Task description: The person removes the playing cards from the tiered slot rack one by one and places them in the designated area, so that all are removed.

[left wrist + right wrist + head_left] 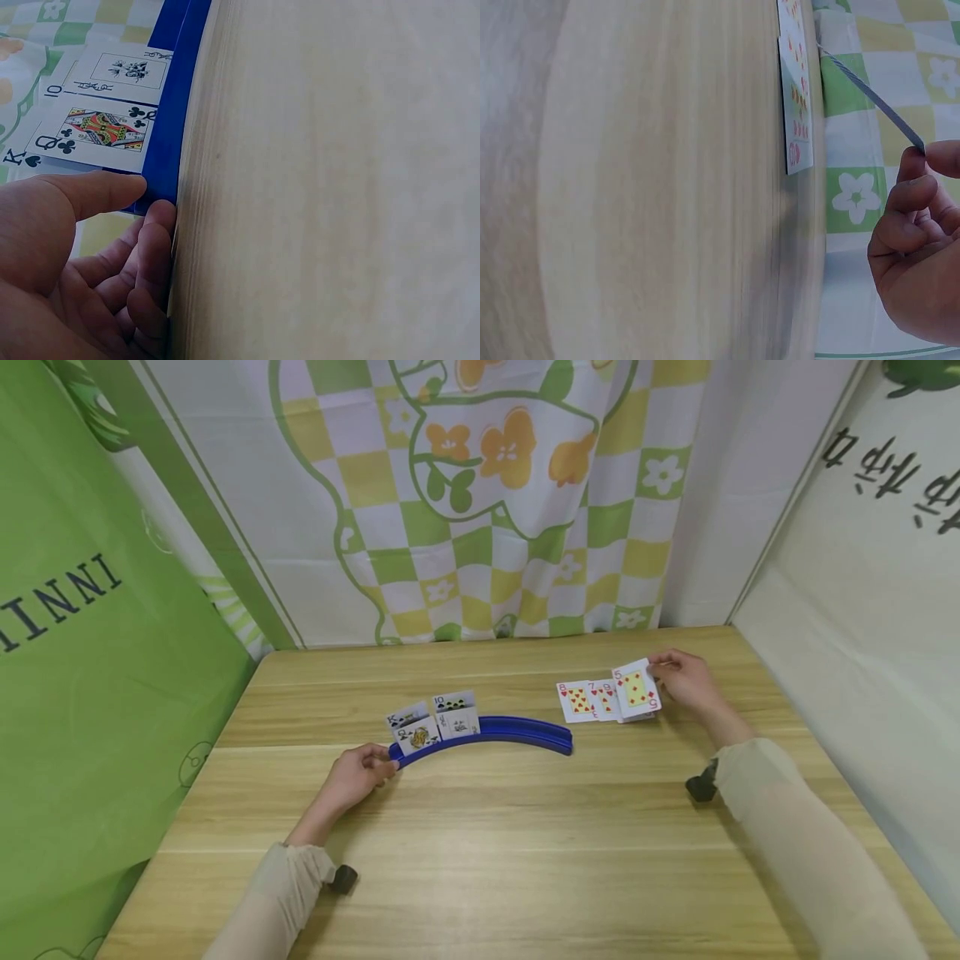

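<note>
My left hand [356, 777] pinches the left end of a curved blue card holder [525, 728] between thumb and fingers. Four slots' worth of count aside, several cards stand in its left half: a queen of clubs [417, 737] and a joker [459, 723] in front, a king of spades [401, 717] and a black ten [455, 701] behind. Between thumb and forefinger, my right hand [684, 679] holds a five of diamonds [635, 689], seen edge-on in the right wrist view. Below it on the table, an eight of hearts [576, 700] overlaps other red cards, partly hidden.
The wooden table [480, 860] ends at the back against a checked, flowered curtain [510, 568]. A green cloth [97, 693] hangs on the left, and a pale cloth [847, 635] on the right.
</note>
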Demonstrator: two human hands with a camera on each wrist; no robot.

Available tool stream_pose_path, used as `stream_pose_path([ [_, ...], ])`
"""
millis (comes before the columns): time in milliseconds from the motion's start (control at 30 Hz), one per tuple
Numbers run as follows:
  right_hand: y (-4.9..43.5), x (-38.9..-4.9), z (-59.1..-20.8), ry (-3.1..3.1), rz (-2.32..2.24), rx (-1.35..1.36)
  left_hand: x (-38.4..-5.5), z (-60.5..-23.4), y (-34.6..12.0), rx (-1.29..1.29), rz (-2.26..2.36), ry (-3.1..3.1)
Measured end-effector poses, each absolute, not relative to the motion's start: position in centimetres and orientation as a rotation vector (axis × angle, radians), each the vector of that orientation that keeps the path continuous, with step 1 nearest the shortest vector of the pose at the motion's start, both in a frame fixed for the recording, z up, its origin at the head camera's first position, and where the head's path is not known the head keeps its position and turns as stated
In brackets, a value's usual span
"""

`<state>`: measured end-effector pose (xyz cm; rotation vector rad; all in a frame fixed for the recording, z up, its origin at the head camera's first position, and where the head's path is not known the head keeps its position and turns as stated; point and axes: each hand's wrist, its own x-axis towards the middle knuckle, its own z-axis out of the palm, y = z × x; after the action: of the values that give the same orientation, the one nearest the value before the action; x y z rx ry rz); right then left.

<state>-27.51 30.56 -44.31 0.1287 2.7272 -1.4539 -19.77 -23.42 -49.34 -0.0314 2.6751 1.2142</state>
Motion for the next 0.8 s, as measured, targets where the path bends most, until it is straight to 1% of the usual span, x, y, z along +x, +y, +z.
stream_pose_path([
  [800,31.8,-28.9,-46.0,2.814,-1.108,0.200,-19.8,-49.5,-23.5,-0.029,1.210,2.678],
])
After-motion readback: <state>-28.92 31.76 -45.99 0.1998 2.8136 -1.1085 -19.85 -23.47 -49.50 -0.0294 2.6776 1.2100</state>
